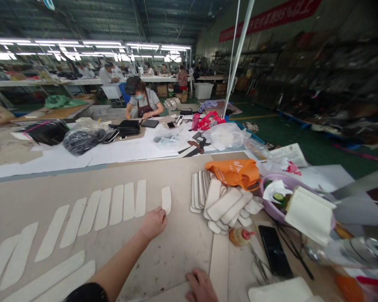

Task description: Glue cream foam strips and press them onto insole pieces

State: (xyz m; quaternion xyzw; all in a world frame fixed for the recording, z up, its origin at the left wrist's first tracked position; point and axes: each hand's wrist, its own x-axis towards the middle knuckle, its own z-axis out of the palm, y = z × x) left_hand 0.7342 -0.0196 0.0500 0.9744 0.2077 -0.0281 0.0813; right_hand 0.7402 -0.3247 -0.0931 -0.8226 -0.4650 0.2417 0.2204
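My left hand (pixel 154 222) is closed on the lower end of a cream strip (pixel 166 199) at the right end of a row of similar rounded strips (pixel 115 204) on the beige work surface (pixel 151 256). Near the bottom edge my right hand (pixel 201 286) rests with fingers a little apart at a pale flat sheet (pixel 173 293), beside a long beige strip (pixel 219 262). Nothing shows in its fingers. Several padded cream pieces (pixel 227 204) are stacked and heaped right of the row. Two more strips (pixel 52 274) lie slanted at the lower left.
An orange bag (pixel 236 172), a purple basin (pixel 272 209), a glue bottle (pixel 239 237), scissors (pixel 261 264) and a black phone (pixel 274 251) crowd the right side. Across the white table (pixel 107 157) sits a masked person (pixel 144 100) beside black pieces (pixel 127 128). A pole (pixel 239 54) rises behind.
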